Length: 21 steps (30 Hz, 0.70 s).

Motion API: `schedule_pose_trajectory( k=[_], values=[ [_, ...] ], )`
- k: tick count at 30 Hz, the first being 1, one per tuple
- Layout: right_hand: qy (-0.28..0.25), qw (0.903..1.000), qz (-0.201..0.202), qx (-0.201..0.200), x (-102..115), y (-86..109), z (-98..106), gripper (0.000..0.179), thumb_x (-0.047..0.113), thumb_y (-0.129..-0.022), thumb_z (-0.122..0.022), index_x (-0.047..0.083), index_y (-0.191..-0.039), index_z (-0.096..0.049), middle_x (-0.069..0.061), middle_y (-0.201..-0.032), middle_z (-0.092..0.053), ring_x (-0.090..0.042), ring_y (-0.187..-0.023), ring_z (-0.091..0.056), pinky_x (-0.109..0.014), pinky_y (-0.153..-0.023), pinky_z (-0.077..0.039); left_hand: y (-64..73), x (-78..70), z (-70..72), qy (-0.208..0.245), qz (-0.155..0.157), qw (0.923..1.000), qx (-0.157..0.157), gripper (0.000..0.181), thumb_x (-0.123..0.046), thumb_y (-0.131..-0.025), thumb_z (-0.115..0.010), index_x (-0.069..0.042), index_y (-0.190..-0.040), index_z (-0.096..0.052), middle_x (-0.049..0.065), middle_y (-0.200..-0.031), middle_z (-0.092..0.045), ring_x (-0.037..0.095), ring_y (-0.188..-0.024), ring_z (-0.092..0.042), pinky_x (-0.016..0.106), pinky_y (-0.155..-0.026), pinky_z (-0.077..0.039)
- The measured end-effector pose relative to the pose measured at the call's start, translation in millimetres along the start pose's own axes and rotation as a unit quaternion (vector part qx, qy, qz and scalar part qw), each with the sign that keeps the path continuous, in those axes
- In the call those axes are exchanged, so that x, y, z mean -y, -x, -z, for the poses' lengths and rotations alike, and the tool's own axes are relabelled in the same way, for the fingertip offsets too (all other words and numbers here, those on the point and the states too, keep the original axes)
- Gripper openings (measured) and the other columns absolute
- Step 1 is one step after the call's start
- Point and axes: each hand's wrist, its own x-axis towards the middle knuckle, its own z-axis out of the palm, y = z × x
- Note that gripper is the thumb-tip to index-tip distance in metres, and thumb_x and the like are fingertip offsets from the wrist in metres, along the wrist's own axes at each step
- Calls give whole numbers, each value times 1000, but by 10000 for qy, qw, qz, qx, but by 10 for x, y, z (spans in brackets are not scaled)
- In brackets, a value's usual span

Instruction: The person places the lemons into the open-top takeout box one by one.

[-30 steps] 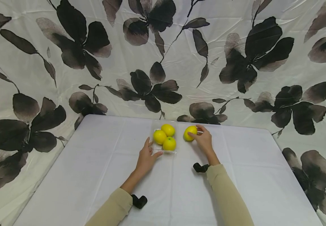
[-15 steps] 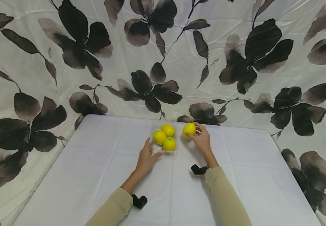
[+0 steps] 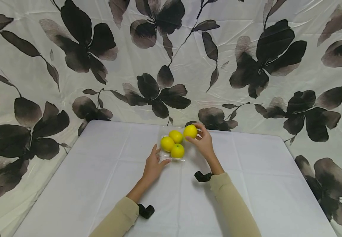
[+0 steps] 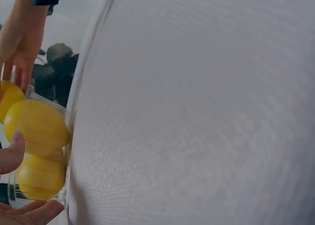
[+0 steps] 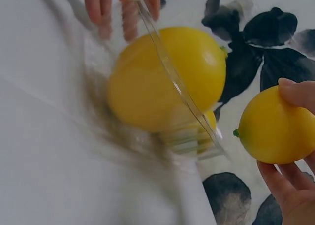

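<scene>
A clear plastic box (image 3: pixel 162 155) stands near the table's back edge with three yellow lemons (image 3: pixel 167 144) in it. My left hand (image 3: pixel 153 167) rests its fairly straight fingers along the box's left side and its thumb at the near edge. In the left wrist view, the thumb (image 4: pixel 14 153) lies by the box wall. My right hand (image 3: pixel 204 144) holds another lemon (image 3: pixel 190 131) between thumb and fingers, raised beside the box's back right corner. In the right wrist view, this held lemon (image 5: pixel 275 126) shows a green stem tip.
The table (image 3: pixel 99 184) is covered by a white cloth. Behind it hangs a pale cloth (image 3: pixel 206 72) with dark flowers. A black wrist camera (image 3: pixel 203 176) sits below the right hand, and another black camera (image 3: pixel 146 211) by the left wrist.
My right hand has lifted its lemon and carried it left and back, up to the box's right edge. The left hand and the box have stayed in place.
</scene>
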Motion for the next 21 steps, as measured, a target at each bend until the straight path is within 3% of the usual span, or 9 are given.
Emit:
schedule_pose_trajectory(
  k=[6,13,18,21],
  values=[
    [70,9992,63,401,171,122,-104,59,5,-85,-76,-2,-138,-50,-20,-141,-51,-40,-127,-53,-50,-106,-48,-3,3,-8,-20,-29,10000,10,92,-22,-88,-76,2,-155,-17,24,-151,-42,42,-133,-48,51,-107,-45],
    [-27,9988,107,471,-85,57,-192,58,5,-88,-73,-2,-140,-48,-21,-142,-51,-41,-131,-50,-51,-111,-42,-7,-7,-20,8,10,10000,50,94,-24,-88,-76,0,-156,-16,23,-152,-41,41,-135,-46,50,-108,-43],
    [-53,9993,150,335,-184,6,-244,37,17,-98,-64,2,-131,-58,-17,-134,-59,-34,-127,-56,-45,-109,-46,-5,5,-13,50,46,10000,40,95,-24,-87,-77,1,-156,-17,23,-152,-42,42,-135,-46,50,-109,-43],
    [47,9994,244,236,-184,-2,-255,34,24,-99,-61,4,-126,-62,-15,-129,-62,-31,-123,-59,-43,-106,-49,-8,20,-11,82,27,10000,31,95,-24,-87,-77,1,-156,-17,24,-151,-42,43,-135,-46,51,-108,-43]
  ],
)
